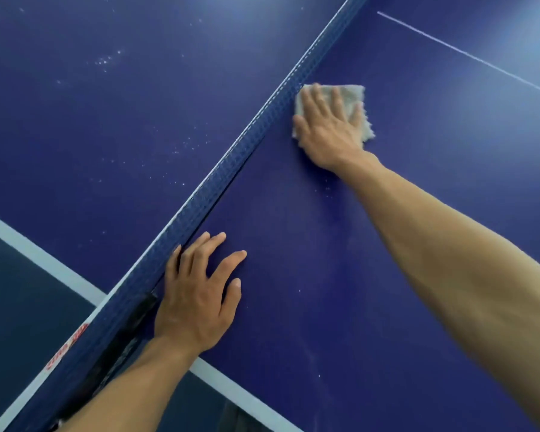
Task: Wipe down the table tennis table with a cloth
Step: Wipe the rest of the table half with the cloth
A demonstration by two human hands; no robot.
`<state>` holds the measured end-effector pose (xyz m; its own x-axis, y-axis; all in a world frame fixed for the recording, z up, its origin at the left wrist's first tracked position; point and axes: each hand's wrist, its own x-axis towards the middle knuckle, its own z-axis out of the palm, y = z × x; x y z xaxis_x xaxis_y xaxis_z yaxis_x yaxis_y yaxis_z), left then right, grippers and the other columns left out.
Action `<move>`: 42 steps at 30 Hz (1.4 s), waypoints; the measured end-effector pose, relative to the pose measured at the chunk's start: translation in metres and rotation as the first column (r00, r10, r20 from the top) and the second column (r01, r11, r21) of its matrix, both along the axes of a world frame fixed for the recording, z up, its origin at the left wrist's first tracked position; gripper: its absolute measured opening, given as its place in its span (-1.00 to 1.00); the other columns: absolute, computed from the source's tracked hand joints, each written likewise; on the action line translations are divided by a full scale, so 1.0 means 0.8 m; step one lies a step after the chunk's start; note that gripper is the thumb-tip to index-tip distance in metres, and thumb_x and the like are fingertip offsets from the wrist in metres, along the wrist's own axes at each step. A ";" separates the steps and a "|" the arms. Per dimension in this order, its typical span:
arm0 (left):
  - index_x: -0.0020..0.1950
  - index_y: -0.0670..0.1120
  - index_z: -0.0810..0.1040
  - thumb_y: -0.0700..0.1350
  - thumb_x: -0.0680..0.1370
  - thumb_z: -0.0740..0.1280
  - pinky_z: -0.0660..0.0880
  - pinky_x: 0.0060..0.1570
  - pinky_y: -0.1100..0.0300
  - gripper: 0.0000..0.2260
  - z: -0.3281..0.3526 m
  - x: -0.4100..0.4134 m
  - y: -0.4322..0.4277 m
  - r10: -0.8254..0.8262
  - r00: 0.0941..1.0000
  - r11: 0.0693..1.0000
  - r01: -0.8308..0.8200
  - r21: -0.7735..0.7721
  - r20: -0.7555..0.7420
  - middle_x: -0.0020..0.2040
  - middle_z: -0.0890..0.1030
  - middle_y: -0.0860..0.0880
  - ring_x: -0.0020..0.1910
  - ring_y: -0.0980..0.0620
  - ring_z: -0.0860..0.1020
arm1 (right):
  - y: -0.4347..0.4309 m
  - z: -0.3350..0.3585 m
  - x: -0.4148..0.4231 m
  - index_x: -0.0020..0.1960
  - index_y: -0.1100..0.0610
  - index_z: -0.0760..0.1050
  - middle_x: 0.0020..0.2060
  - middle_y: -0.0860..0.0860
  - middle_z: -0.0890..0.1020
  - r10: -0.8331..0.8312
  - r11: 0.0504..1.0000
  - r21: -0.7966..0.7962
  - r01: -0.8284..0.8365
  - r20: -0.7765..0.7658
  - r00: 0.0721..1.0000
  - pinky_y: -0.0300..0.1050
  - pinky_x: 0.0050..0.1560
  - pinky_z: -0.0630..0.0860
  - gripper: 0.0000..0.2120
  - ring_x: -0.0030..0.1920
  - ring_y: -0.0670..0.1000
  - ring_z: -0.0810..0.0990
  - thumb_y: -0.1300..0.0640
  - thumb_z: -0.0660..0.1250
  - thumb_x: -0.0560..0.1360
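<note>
Pressing the cloth [353, 96] flat on the desk [418, 188] w/ right hand [328, 126], fingers spread straight over it. Cloth sits under them, edge touching the net [231, 157]. Left hand [197, 294] rests flat nearer the body, fingers spread, holding nothing. Next stroke prob. runs along the net; right hand is nearer.

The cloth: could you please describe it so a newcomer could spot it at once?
Start at the blue table tennis table and follow its net away from the person. Just right of it, the right hand presses flat on the cloth. It is the only pale, fuzzy thing there.
</note>
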<state>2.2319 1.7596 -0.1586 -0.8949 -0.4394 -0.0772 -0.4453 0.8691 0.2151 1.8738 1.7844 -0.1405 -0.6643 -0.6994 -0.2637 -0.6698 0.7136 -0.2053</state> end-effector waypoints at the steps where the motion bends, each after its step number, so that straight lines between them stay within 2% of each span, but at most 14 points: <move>1: 0.47 0.07 0.43 0.09 0.65 0.11 0.08 0.57 -0.26 -0.59 -0.001 0.000 0.000 -0.002 1.000 1.000 0.002 -0.008 0.005 0.55 0.33 -0.09 0.57 -0.15 0.28 | -0.009 0.000 0.020 0.67 -0.03 0.05 0.68 -0.08 0.04 0.117 0.993 0.006 -0.117 -0.011 0.993 0.49 0.53 -0.23 -0.45 0.68 0.15 -0.18 -0.17 -0.11 0.72; 3: 0.47 0.07 0.43 0.09 0.65 0.11 0.03 0.59 -0.21 -0.59 -0.001 0.001 0.000 -0.007 1.000 1.000 0.007 -0.013 0.000 0.55 0.32 -0.10 0.58 -0.15 0.27 | 0.000 0.000 0.062 0.62 -0.02 0.16 0.66 -0.09 0.12 0.294 0.956 -0.006 -0.295 -0.038 0.955 0.46 0.54 -0.20 -0.48 0.68 0.13 -0.14 -0.17 -0.09 0.72; 7: 0.45 0.05 0.47 0.08 0.64 0.12 0.07 0.59 -0.18 -0.59 0.002 -0.001 0.001 0.007 1.000 1.000 -0.007 0.014 -0.026 0.54 0.34 -0.09 0.57 -0.15 0.28 | 0.089 0.004 0.094 0.69 -0.15 -0.10 0.68 -0.16 -0.04 0.407 0.913 0.047 -0.405 -0.036 0.913 0.35 0.60 -0.20 -0.42 0.68 0.05 -0.14 -0.20 -0.15 0.69; 10: 0.43 0.04 0.50 0.07 0.63 0.13 0.09 0.57 -0.19 -0.59 0.004 -0.002 0.001 0.001 0.999 1.000 0.000 0.029 -0.039 0.53 0.35 -0.10 0.56 -0.17 0.30 | 0.168 0.006 0.061 0.69 -0.16 -0.16 0.68 -0.14 -0.10 -0.044 0.994 0.095 0.048 -0.045 0.998 0.40 0.58 -0.20 -0.43 0.68 0.05 -0.20 -0.17 -0.13 0.71; 13: 0.42 0.04 0.51 0.07 0.62 0.13 0.16 0.52 -0.23 -0.59 0.006 -0.003 0.000 0.001 0.999 0.999 0.000 0.036 -0.041 0.53 0.36 -0.12 0.55 -0.19 0.31 | 0.234 0.010 0.056 0.69 -0.16 -0.20 0.68 -0.15 -0.17 -0.536 0.839 0.105 0.534 -0.011 0.844 0.46 0.55 -0.25 -0.43 0.66 0.04 -0.27 -0.13 -0.12 0.71; 16: 0.41 0.03 0.53 0.08 0.61 0.13 0.18 0.49 -0.24 -0.58 0.007 -0.004 0.000 0.007 0.999 0.999 -0.006 0.032 -0.042 0.52 0.36 -0.14 0.55 -0.20 0.31 | 0.219 0.008 0.085 0.69 -0.12 -0.21 0.68 -0.12 -0.20 -0.712 0.698 0.089 0.710 -0.018 0.702 0.53 0.51 -0.23 -0.41 0.66 0.08 -0.30 -0.15 -0.17 0.70; 19: 0.43 0.03 0.52 0.09 0.61 0.12 0.19 0.49 -0.26 -0.56 0.005 -0.001 0.000 -0.003 0.999 1.000 0.004 0.017 -0.037 0.52 0.35 -0.14 0.55 -0.20 0.31 | 0.142 0.002 0.115 0.69 -0.08 -0.24 0.68 -0.08 -0.20 -0.655 0.752 0.070 0.655 -0.027 0.755 0.53 0.51 -0.22 -0.40 0.66 0.13 -0.29 -0.14 -0.16 0.71; 23: 0.46 0.03 0.49 0.10 0.62 0.10 0.16 0.52 -0.26 -0.55 0.002 -0.003 0.000 -0.001 1.000 1.000 0.001 -0.012 -0.030 0.53 0.32 -0.14 0.56 -0.19 0.28 | 0.034 -0.003 0.177 0.70 -0.10 -0.11 0.69 -0.07 -0.08 -0.248 0.969 -0.012 0.248 -0.069 0.966 0.51 0.52 -0.15 -0.44 0.68 0.16 -0.19 -0.13 -0.15 0.72; 27: 0.40 -0.02 0.53 0.10 0.60 0.12 0.09 0.55 -0.23 -0.56 0.000 -0.001 0.000 -0.004 0.999 1.000 0.004 -0.018 -0.048 0.53 0.33 -0.15 0.56 -0.19 0.27 | 0.050 0.002 0.252 0.69 -0.10 0.05 0.68 -0.05 0.09 0.103 0.994 -0.024 -0.104 -0.047 0.994 0.45 0.53 -0.05 -0.44 0.68 0.16 -0.04 -0.14 -0.15 0.70; 32: 0.43 0.01 0.52 0.09 0.61 0.11 0.15 0.52 -0.30 -0.56 0.003 -0.003 0.002 0.001 0.997 1.000 0.000 0.001 -0.078 0.51 0.33 -0.15 0.54 -0.21 0.29 | 0.186 -0.003 0.230 0.69 -0.13 -0.14 0.69 -0.07 -0.08 -0.221 0.968 0.102 0.230 -0.096 0.971 0.41 0.57 -0.10 -0.44 0.68 0.12 -0.16 -0.14 -0.23 0.70; 35: 0.43 0.00 0.52 0.08 0.61 0.12 0.15 0.51 -0.31 -0.56 0.005 -0.003 0.003 -0.004 0.996 1.000 0.004 -0.006 -0.086 0.51 0.34 -0.17 0.54 -0.22 0.30 | 0.250 0.009 0.190 0.69 -0.15 -0.22 0.68 -0.11 -0.19 -0.643 0.760 0.100 0.643 -0.033 0.765 0.42 0.57 -0.18 -0.44 0.67 0.08 -0.25 -0.12 -0.16 0.73; 38: 0.43 0.01 0.50 0.07 0.60 0.13 0.14 0.52 -0.31 -0.57 0.004 -0.004 0.003 -0.008 0.995 1.000 0.007 -0.011 -0.097 0.51 0.33 -0.16 0.54 -0.22 0.29 | 0.223 0.009 0.169 0.70 -0.10 -0.21 0.68 -0.07 -0.23 -0.819 0.573 0.058 0.818 -0.007 0.574 0.48 0.55 -0.22 -0.43 0.66 0.14 -0.29 -0.12 -0.16 0.73; 40: 0.43 0.02 0.48 0.07 0.60 0.13 0.13 0.54 -0.30 -0.58 0.003 -0.003 0.004 -0.010 0.995 1.000 0.008 -0.020 -0.100 0.51 0.33 -0.15 0.54 -0.21 0.28 | 0.164 0.003 0.169 0.70 -0.05 -0.20 0.69 -0.02 -0.21 -0.753 0.656 0.031 0.754 -0.029 0.657 0.46 0.55 -0.22 -0.42 0.66 0.20 -0.28 -0.11 -0.14 0.74; 42: 0.43 0.01 0.47 0.07 0.60 0.13 0.12 0.55 -0.29 -0.58 0.001 -0.003 0.002 -0.012 0.994 0.999 0.008 -0.035 -0.108 0.51 0.33 -0.14 0.55 -0.20 0.28 | 0.094 0.000 0.182 0.71 -0.05 -0.13 0.69 0.00 -0.14 -0.494 0.869 -0.022 0.494 -0.024 0.869 0.42 0.57 -0.20 -0.44 0.67 0.20 -0.23 -0.10 -0.12 0.74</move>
<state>2.2292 1.7614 -0.1581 -0.9014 -0.4314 0.0354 -0.4126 0.8811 0.2310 2.0194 1.8594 -0.1407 -0.9311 -0.2815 -0.2321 -0.2361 0.9499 -0.2050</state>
